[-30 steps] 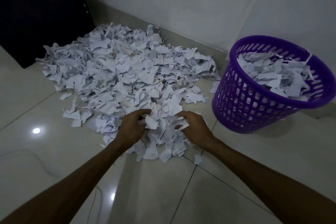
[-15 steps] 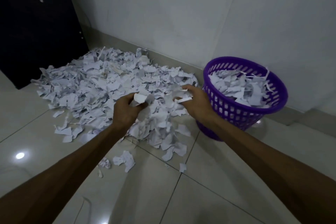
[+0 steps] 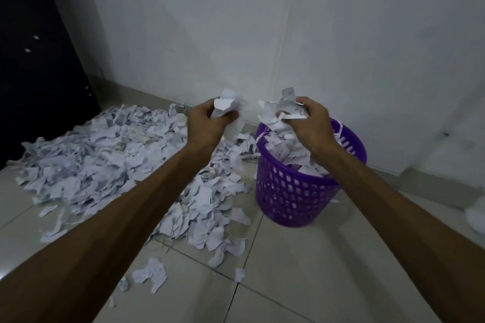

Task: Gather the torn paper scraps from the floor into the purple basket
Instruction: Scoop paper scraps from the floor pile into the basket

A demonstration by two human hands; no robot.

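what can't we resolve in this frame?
- Head view: the print on the scrap pile is too small to read.
- How deep the purple basket is filled: its wall and the right hand hide the inside.
- A white thing is cut off by the right edge and blurred.
- Scraps under the left hand and forearm are covered.

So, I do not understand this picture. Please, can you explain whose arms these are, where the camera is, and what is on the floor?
No machine here: the arms belong to a person wearing a camera on the head, so the single picture looks forward and down along them. The left hand grips a bunch of scraps, and the right hand grips another, held over the basket. The basket is purple, stands on the tiled floor near the wall, and already holds much paper. A big pile of torn paper lies on the floor to its left.
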